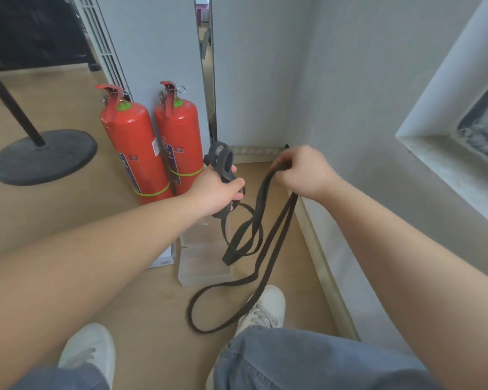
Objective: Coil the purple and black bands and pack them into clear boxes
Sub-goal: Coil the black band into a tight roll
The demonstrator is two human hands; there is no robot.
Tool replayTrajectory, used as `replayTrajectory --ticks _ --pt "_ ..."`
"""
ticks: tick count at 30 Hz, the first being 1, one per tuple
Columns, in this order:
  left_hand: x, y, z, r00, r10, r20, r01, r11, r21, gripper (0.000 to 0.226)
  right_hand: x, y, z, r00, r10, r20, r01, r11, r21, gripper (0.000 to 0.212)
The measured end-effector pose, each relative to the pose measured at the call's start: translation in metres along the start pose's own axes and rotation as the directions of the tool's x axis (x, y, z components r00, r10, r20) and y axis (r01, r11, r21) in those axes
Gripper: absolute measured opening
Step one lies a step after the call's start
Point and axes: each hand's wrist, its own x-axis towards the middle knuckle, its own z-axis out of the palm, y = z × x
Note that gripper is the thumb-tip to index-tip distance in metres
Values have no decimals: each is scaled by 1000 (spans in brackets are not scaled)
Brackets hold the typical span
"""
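I am stretching both bare forearms forward and down, with my hands near each other in front of me. My left hand (220, 190) is gripping a coiled bunch of the black band (223, 157), fingers curled round it. My right hand (302, 173), knuckles up, is pinching a loose strand of the same band between curled fingers.

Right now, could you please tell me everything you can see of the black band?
The black band is a long, flat, matte strap, fabric-like by its look. The left hand grips several coiled turns; the right hand pinches a doubled stretch. Below the hands, loose loops hang over a clear box, and the lowest loop appears to reach the floor beside a white shoe.
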Motion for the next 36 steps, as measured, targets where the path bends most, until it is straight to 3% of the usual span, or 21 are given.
replayTrajectory --ticks 2,5,10,13,18,26,28,31,36 --pt "0 -4 -1 999 -30 23 30 999 21 30 3 -1 -6 987 87 -132 -46 957 287 16" --pt "2 -11 -1 998 -56 31 53 994 91 28 4 -3 -19 951 232 -206 -56 781 622 20" --pt "1 -20 1 994 -110 13 107 985 132 22 -1 -9 -42 907 339 -250 50 502 863 35" --pt "-2 -19 1 996 -85 10 84 991 105 22 -1 -6 -44 880 354 -316 70 561 825 39" --pt "-7 4 -1 1000 19 -2 -19 1000 20 24 4 7 -37 844 308 -439 14 806 591 47" --pt "-6 10 -2 999 42 16 -42 999 -28 24 6 10 -52 848 -29 -529 245 906 344 65" --pt "-5 9 -2 999 49 19 -48 999 -24 24 10 18 -50 881 -31 -473 202 927 317 70" --pt "-4 9 -1 999 52 17 -51 998 -34 26 15 33 -36 960 44 -277 25 971 239 70" --pt "-5 13 -2 997 56 47 -56 998 -4 35 8 53 4 985 173 17 -174 985 12 71"
